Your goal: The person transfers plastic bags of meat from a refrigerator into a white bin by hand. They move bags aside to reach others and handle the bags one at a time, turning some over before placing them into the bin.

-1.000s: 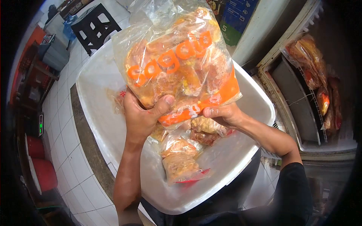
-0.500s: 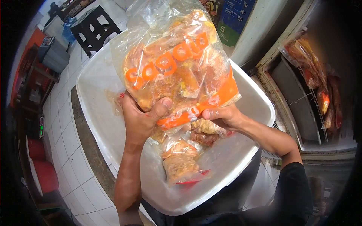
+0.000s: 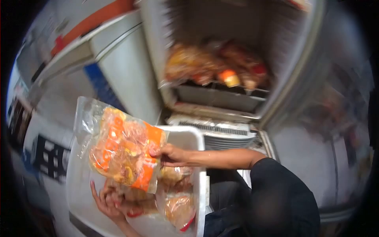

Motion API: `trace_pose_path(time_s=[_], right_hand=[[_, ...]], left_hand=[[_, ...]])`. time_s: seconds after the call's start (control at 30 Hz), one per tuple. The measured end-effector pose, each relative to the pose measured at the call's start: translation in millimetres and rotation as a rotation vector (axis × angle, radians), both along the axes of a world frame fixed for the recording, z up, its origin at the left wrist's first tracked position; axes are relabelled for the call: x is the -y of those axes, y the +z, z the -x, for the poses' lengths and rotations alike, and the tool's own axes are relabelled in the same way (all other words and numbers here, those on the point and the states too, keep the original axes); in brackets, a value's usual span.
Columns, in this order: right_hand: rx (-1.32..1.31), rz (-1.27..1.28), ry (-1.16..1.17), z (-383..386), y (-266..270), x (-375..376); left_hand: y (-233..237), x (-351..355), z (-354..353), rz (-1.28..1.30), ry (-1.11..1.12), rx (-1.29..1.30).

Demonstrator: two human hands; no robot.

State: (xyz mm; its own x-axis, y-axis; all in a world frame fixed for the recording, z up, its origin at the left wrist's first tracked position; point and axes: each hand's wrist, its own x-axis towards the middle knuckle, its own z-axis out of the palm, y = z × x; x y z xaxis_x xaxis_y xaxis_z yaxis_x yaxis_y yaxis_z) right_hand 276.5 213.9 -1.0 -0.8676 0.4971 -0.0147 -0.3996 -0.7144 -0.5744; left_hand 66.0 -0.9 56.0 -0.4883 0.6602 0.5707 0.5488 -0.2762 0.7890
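Note:
A clear plastic bag of raw chicken pieces (image 3: 125,148), printed with orange lettering and an orange band, is tilted above a white tub (image 3: 193,139). My right hand (image 3: 173,155) grips the bag at its orange-banded edge, thumb on top. Below the bag, my left hand (image 3: 109,200) is inside the tub, fingers apart and partly bent, and slightly blurred. It appears separate from the bag above. Smaller clear bags of meat lie in the tub, one with a red edge (image 3: 179,209) near the front right.
An open fridge (image 3: 215,98) stands ahead, with several bagged meats (image 3: 193,65) on its lower shelf. Its open door (image 3: 308,91) is at the right. A white cabinet (image 3: 128,65) is to the left of the fridge, and a black stool (image 3: 51,158) stands on the floor at far left.
My view has swung right towards the open fridge. My left hand has let go of the printed bag and dropped below it. My right hand still holds the bag, now tilted to the left.

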Motion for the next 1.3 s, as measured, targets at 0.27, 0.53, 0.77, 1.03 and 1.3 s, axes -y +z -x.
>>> trace_pose_path(time_s=[0.27,0.53,0.77,1.03,1.3], right_hand=[[-0.083,-0.043,-0.797,-169.0,113.6,-9.2],[0.019,-0.230,-1.346,-292.5,167.8,-236.2],[0.207,-0.363,-1.432,-358.2,185.8,-378.2],[0.872,-0.503,-1.521,-374.3,186.1,-396.0],[1.270,-0.930,-1.599,-361.5,154.6,-391.5]], left_hand=[[-7.2,-4.3,-1.0,0.123,0.072,-0.067],[30.2,60.2,-26.9,0.404,0.474,-0.095],[-17.6,121.8,-49.0,0.422,0.547,0.035],[-4.9,112.3,-49.6,0.392,0.564,0.122],[-48.3,129.4,-3.1,0.354,0.517,0.115]])
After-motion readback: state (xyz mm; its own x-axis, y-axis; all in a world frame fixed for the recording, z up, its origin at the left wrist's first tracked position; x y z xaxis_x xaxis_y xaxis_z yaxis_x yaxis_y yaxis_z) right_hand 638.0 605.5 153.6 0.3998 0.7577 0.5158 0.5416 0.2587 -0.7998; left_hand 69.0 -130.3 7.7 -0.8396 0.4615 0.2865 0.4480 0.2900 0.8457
